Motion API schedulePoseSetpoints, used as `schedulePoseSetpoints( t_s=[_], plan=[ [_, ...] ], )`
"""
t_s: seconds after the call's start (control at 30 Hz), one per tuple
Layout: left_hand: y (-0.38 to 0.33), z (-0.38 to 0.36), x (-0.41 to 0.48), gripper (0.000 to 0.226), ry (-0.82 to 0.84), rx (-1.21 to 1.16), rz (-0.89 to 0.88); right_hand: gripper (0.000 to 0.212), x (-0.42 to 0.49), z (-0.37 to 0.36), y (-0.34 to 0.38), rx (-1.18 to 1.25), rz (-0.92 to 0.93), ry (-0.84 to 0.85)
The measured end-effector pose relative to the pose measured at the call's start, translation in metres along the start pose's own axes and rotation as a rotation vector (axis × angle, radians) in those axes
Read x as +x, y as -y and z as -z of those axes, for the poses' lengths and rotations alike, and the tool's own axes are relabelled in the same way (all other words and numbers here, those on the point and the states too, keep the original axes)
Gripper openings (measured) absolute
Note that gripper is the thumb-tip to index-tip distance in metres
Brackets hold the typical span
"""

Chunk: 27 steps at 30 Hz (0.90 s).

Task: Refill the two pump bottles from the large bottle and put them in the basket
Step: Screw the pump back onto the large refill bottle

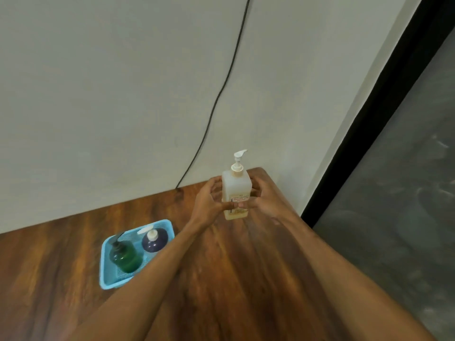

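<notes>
The large whitish bottle (235,190) with a white pump head stands upright near the table's far right corner, a little yellowish liquid at its bottom. My left hand (209,203) and my right hand (264,200) grip it from either side, fingers curled round its body. To the left, a light blue basket (108,281) holds a green pump bottle (126,257) with a dark pump and a dark blue pump bottle (155,241) with a white pump, both upright.
The wooden table (221,279) ends at a pale wall behind and drops off to a grey floor on the right. A black cable (221,89) runs down the wall to the table's back edge.
</notes>
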<state>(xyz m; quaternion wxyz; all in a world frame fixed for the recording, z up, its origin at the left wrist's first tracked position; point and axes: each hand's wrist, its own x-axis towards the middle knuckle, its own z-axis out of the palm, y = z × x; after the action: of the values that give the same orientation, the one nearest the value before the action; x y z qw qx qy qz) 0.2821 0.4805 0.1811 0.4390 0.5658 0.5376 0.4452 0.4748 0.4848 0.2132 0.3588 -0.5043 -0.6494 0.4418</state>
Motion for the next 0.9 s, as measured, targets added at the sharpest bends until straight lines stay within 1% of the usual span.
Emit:
schedulePoseSetpoints(
  t_s=[0.07, 0.13, 0.2, 0.33, 0.47, 0.57, 0.7, 0.83, 0.9],
  plan=[
    [0.011, -0.025, 0.029, 0.084, -0.005, 0.021, 0.025, 0.062, 0.022, 0.02, -0.021, -0.044, 0.004, 0.019],
    [0.021, -0.052, 0.063, 0.087, -0.022, 0.044, 0.05, 0.07, 0.054, 0.041, -0.056, 0.001, -0.065, 0.024],
    [0.032, -0.075, 0.095, 0.088, -0.037, 0.065, 0.063, 0.076, 0.088, 0.055, -0.09, 0.03, -0.096, 0.032],
    [0.061, -0.109, 0.153, 0.083, -0.042, 0.053, 0.087, 0.078, 0.146, 0.07, -0.145, 0.059, -0.142, 0.033],
    [0.094, -0.127, 0.192, 0.08, -0.065, 0.053, 0.125, 0.081, 0.185, 0.07, -0.185, 0.088, -0.178, 0.037],
    [0.113, -0.133, 0.206, 0.08, -0.104, 0.048, 0.142, 0.08, 0.2, 0.065, -0.203, 0.066, -0.157, 0.026],
    [0.131, -0.138, 0.216, 0.082, -0.108, 0.035, 0.185, 0.083, 0.206, 0.06, -0.215, 0.054, -0.124, 0.016],
    [0.134, -0.142, 0.22, 0.088, -0.096, 0.048, 0.194, 0.084, 0.208, 0.058, -0.22, 0.093, -0.126, -0.003],
    [0.13, -0.14, 0.219, 0.093, -0.078, 0.098, 0.184, 0.087, 0.208, 0.059, -0.218, 0.105, -0.115, 0.002]
  ],
)
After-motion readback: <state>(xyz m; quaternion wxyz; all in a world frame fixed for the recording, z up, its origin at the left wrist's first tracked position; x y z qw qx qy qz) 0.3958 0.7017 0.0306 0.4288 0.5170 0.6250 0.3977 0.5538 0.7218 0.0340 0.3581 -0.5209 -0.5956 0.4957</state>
